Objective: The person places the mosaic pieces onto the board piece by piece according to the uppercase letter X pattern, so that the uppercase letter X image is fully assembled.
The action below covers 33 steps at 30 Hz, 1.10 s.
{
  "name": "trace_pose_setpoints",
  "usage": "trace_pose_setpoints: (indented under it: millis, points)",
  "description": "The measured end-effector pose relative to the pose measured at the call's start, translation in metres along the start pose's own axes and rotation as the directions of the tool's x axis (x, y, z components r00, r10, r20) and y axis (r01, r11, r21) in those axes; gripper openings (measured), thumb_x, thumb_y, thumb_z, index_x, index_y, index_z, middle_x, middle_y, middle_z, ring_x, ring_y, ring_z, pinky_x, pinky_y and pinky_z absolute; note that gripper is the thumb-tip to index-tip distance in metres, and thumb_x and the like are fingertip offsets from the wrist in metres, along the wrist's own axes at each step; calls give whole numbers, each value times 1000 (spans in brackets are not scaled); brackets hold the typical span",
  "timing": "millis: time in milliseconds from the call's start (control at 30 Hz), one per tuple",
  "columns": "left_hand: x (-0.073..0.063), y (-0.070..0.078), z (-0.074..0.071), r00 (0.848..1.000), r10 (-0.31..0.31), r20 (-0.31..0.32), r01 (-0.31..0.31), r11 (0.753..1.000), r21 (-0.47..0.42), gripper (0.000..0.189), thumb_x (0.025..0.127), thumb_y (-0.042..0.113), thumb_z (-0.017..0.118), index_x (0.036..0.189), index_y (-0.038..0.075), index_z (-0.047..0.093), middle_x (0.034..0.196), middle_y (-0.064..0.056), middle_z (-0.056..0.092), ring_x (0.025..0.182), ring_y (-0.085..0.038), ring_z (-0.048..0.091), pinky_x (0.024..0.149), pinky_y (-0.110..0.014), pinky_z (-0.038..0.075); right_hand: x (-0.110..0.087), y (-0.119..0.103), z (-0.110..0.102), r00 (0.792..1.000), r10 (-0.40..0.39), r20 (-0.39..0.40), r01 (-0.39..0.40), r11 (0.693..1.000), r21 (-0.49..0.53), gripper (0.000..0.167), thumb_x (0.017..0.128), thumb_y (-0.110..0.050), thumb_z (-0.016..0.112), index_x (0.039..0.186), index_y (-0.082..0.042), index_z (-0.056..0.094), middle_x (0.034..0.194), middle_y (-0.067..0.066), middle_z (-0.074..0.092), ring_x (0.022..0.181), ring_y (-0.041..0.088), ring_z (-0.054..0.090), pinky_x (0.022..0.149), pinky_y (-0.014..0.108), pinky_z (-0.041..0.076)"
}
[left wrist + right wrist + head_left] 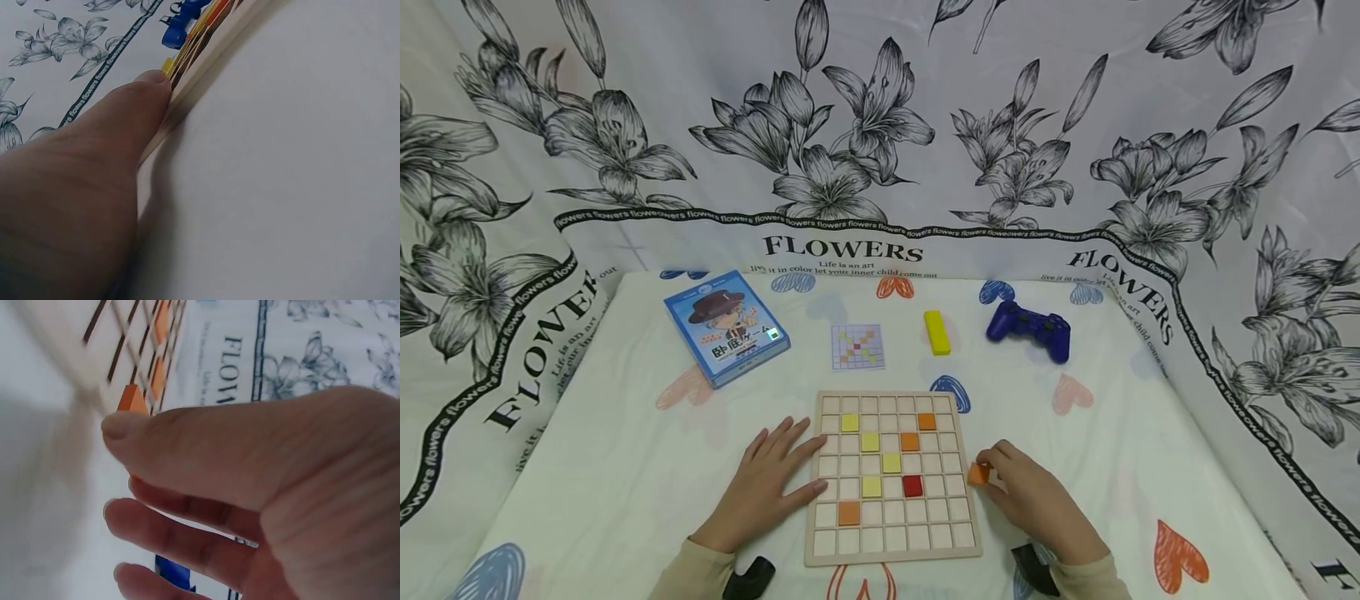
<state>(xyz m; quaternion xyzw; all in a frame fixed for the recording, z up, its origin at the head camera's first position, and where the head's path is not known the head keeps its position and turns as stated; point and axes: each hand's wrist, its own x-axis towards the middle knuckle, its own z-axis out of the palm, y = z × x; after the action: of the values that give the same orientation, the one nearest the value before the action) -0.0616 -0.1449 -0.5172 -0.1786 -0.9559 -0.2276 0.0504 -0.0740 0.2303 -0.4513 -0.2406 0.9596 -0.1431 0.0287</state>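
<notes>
A wooden grid board (893, 560) lies flat on the white cloth, with yellow, orange and red square tiles in some of its cells. Beside its left edge is my left hand (772, 482), fingers spread, with fingertips and thumb touching the frame. In the left wrist view the thumb (153, 78) lies against the board's edge. My right hand (1026, 492) pinches an orange tile (978, 473) between thumb and finger, just off the board's right edge. The right wrist view shows this orange tile (132, 400) partly covered by the thumb. A red tile (913, 486) sits nearest it on the board.
Behind the board lie a small printed pattern card (857, 347), a yellow block (937, 332) and a blue game controller (1028, 331). A blue box (727, 327) with a cartoon figure is at the back left. Flower-printed fabric (865, 125) rises behind and at the sides.
</notes>
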Motion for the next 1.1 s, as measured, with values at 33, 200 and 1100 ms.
trace_pose_setpoints:
  millis: [33, 200, 1100]
  points:
    - [0, 0, 0, 1000, 0, 0, 0, 1000, -1, 64, 88, 63, 54, 142, 30, 46, 153, -5, 35, 144, -29, 23, 115, -53, 12, -1, -3, 0, 1000, -26, 3, 26, 999, 23, 28, 80, -11, 77, 104, -13, 63, 97, -9, 56, 83, 6, 57, 70, 23, 52]
    - [-1, -1, 1, 1000, -1, 1, 1, 1000, 0, 64, 88, 63, 54, 142, 30, 46, 154, -4, 35, 145, -29, 23, 116, -53, 12, -1, -18, 3, 988, -137, 69, 129, 985, 111, 25, 84, -16, 74, 106, -14, 64, 100, -9, 56, 82, 3, 55, 71, 21, 52]
    - [0, -1, 0, 1000, -1, 18, 1, 1000, 0, 65, 88, 63, 53, 143, 30, 45, 154, -4, 33, 145, -29, 21, 116, -53, 11, 5, -31, 20, 977, -194, 90, 179, 973, 148, 17, 82, -10, 74, 97, -17, 69, 93, -11, 56, 75, -1, 49, 66, 17, 48]
